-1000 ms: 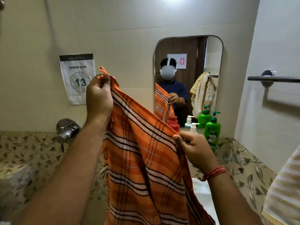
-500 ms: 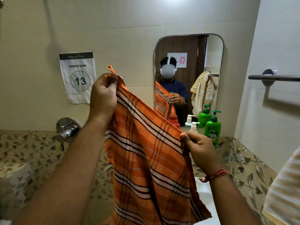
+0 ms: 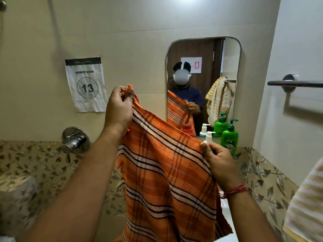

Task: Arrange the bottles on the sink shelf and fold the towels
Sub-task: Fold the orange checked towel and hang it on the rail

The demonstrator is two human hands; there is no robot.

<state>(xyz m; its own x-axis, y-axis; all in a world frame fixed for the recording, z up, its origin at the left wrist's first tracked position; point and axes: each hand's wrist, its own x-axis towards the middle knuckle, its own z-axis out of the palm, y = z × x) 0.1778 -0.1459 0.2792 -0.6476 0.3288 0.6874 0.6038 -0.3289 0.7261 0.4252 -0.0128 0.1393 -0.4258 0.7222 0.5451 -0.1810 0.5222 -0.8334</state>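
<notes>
1. Orange striped towel [image 3: 164,180]: hangs spread out in front of the mirror [image 3: 203,67] and to its lower left, held up by its top edge, which slopes down from left to right.
2. Mirror: fixed to the tiled wall; the landmark for the places below.
3. Left hand [image 3: 118,109]: raised left of the mirror; thumb and fingers [image 3: 130,94] pinch the towel's upper left corner.
4. Right hand [image 3: 221,163]: below the mirror's lower edge; curled fingers grip the towel's upper right corner; a red thread circles the wrist.
5. Striped yellow towel [image 3: 307,205]: far right of the mirror, at the frame edge.
6. Workstation 13 sign [image 3: 86,84]: on the wall left of the mirror.
7. Green pump bottle [image 3: 229,137]: stands at the mirror's lower right corner.
8. White pump bottle [image 3: 208,137]: just left of the green bottle, partly behind the right hand.
</notes>
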